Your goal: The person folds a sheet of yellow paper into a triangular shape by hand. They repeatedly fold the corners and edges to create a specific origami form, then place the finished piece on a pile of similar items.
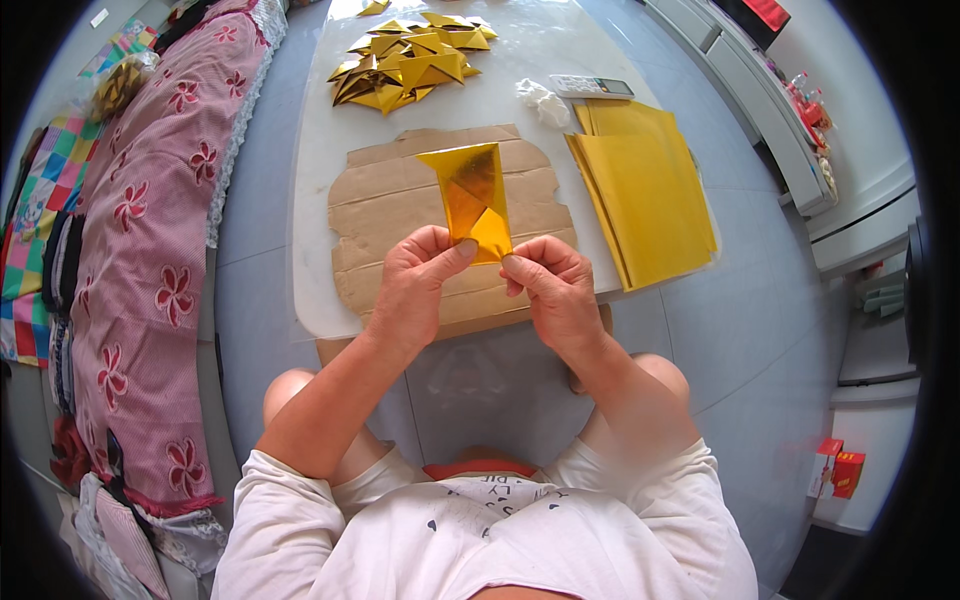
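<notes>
Both hands hold a partly folded sheet of shiny gold foil paper [474,196] above a flattened piece of brown cardboard [390,214]. My left hand [420,281] pinches its lower left edge between thumb and fingers. At the lower right corner, the thumb and forefinger of my right hand [551,289] grip it. The sheet's upper left corner sticks out to a point, and a folded flap shows at its lower end. Beyond the cardboard lies a pile of folded gold paper pieces [409,64]. Flat gold sheets [649,195] are stacked to the right.
The white table [319,300] also bears a crumpled white tissue [544,103] and a pale remote control [592,86]. A sofa with a pink flowered cover [142,262] stands at the left. Along the right runs a grey cabinet with drawers [757,97].
</notes>
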The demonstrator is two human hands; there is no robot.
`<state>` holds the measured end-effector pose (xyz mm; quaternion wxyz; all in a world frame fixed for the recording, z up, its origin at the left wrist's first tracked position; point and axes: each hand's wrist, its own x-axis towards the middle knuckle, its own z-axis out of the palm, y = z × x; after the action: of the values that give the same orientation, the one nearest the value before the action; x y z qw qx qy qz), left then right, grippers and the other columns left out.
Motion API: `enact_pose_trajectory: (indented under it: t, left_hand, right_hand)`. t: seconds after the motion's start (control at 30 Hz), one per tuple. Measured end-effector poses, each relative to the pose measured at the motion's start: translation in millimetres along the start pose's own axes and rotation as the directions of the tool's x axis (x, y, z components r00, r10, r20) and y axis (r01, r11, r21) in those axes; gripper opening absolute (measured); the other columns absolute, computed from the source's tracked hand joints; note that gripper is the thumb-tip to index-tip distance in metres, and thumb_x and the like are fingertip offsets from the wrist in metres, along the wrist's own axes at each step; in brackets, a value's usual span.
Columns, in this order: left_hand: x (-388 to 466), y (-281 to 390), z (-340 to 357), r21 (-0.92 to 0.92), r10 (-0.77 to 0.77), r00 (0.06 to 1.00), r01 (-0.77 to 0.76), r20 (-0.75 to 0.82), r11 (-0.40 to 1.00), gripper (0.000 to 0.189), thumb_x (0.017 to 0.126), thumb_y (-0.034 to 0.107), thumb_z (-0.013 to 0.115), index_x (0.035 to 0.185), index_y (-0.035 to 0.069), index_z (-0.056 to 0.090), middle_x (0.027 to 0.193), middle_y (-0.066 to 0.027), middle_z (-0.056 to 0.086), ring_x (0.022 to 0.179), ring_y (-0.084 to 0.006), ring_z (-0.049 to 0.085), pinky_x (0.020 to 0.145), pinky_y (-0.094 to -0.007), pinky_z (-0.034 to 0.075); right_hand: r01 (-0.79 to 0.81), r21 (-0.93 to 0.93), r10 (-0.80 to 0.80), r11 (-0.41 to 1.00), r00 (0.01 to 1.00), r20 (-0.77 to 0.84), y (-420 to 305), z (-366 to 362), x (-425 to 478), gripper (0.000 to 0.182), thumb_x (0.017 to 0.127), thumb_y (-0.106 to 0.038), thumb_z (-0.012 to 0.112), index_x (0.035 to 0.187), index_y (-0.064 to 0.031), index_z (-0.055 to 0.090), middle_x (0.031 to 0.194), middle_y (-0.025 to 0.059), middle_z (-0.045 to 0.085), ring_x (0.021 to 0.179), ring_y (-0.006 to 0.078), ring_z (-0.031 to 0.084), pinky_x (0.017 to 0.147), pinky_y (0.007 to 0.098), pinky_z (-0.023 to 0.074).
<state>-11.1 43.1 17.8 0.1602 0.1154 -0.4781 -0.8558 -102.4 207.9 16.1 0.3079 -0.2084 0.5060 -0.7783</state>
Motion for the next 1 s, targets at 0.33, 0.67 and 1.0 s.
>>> enact_pose_trajectory:
  t: [0.33,0.67,1.0]
  left_hand:
    - [-1.6,8.7,5.4,0.304,-0.075,0.997,0.063,0.027,0.951,0.012,0.092,0.013,0.07,0.094,0.003,0.065,0.088,0.0002,0.066,0.082,-0.0041,0.055,0.073,-0.0218,0.045]
    - [-2.7,4.8,11.1,0.353,-0.037,0.991,-0.011,0.129,0.936,0.012,0.092,0.009,0.07,0.102,0.002,0.067,0.098,-0.0003,0.068,0.091,-0.0045,0.059,0.081,-0.0222,0.049]
    - [-6.3,5.2,9.8,0.329,-0.046,0.995,0.013,0.092,0.944,0.006,0.091,0.005,0.072,0.095,0.004,0.067,0.093,0.0006,0.067,0.088,-0.0049,0.06,0.08,-0.0228,0.05]
  right_hand:
    - [-0.142,0.018,0.142,0.99,0.99,0.026,-14.4,-1.6,5.9,0.013,0.093,-0.016,0.073,0.095,-0.0037,0.069,0.084,0.0008,0.067,0.078,0.0075,0.058,0.073,0.0235,0.0473]
    - [0.003,0.112,-0.001,0.994,1.0,-0.018,-8.3,3.2,5.9,0.009,0.092,-0.011,0.072,0.095,-0.0036,0.069,0.083,-0.0002,0.066,0.073,0.0079,0.056,0.07,0.0225,0.0453]
    - [0.006,0.181,-0.002,0.983,1.0,-0.019,-5.1,2.3,5.5,0.008,0.091,-0.01,0.073,0.094,-0.0048,0.069,0.082,-0.001,0.066,0.071,0.0073,0.055,0.066,0.0216,0.043]
